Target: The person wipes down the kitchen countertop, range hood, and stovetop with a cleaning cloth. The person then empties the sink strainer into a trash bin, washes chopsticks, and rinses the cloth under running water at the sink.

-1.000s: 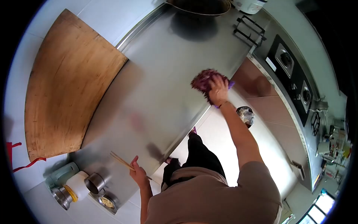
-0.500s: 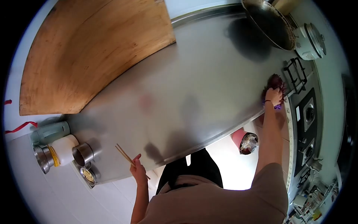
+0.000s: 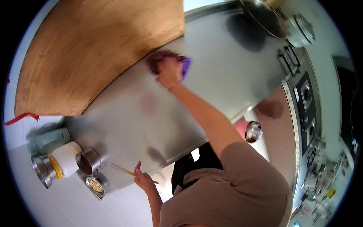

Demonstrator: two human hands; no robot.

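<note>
My right hand (image 3: 169, 73) presses a dark red and purple cleaning cloth (image 3: 160, 60) onto the steel countertop (image 3: 223, 75), close to the lower edge of the wooden board (image 3: 102, 49). The cloth looks shaggy and is smeared by motion. Its purple side (image 3: 185, 68) shows to the right of my fingers. At the counter's near edge, my left hand (image 3: 143, 180) is closed around a pair of chopsticks (image 3: 124, 170), whose tips point left toward the metal cups.
At the left stand a metal mug (image 3: 89, 160), a small tin of pale pieces (image 3: 95, 185), a white jar (image 3: 68, 155) and a green container (image 3: 51, 140). A wok (image 3: 264, 17), a white pot (image 3: 301, 32) and a gas stove (image 3: 307, 98) are at right. Below stands a pink bin (image 3: 242, 128).
My right hand has swept the cloth from the counter's right end by the stove leftward to the wooden board. The chopsticks in my left hand have tilted lower. My view has shifted slightly.
</note>
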